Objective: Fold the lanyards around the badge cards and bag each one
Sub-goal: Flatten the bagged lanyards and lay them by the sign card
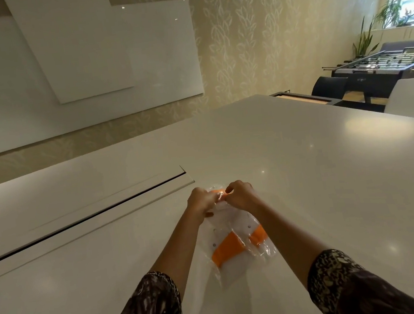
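A clear plastic bag (236, 234) lies on the white table (306, 170) between my forearms. Inside it I see a white badge card with an orange lanyard (228, 250) wrapped across it. A bit of orange also shows at the bag's far end. My left hand (201, 202) and my right hand (240, 194) meet at that far end, and the curled fingers of both pinch the bag's top edge. The fingertips hide the exact spot they hold.
A long narrow slot (91, 218) runs across the table to the left of my hands. White panels (84, 54) cover the wall behind. A foosball table (385, 64), dark chairs and plants stand at the far right.
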`<state>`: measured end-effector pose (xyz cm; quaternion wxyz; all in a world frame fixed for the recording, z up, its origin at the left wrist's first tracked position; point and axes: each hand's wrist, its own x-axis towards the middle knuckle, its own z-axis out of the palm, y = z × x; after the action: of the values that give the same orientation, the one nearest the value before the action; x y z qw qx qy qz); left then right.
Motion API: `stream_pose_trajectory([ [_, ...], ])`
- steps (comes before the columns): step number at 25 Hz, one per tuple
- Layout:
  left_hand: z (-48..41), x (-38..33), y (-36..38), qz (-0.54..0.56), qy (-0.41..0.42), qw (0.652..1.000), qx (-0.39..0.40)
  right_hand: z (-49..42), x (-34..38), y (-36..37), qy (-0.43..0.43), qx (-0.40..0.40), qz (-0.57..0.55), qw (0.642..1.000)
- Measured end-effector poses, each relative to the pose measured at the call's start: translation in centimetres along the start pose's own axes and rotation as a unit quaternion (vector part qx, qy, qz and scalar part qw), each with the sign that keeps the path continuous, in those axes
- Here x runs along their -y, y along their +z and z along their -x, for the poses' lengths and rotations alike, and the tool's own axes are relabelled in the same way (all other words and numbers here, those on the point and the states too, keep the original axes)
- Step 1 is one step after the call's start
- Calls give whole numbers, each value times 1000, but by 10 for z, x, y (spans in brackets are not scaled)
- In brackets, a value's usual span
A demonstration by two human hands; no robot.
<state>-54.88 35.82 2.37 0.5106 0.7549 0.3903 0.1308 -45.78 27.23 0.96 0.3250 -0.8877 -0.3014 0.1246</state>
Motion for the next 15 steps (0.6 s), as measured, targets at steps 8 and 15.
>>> stream_pose_trajectory([
  [8,16,22,-30,-46,27,991,-125,14,31,20,-20,-25,-64,997],
  [15,40,58,-91,-34,6,979,-200,36,84,58,-50,13,-97,994],
])
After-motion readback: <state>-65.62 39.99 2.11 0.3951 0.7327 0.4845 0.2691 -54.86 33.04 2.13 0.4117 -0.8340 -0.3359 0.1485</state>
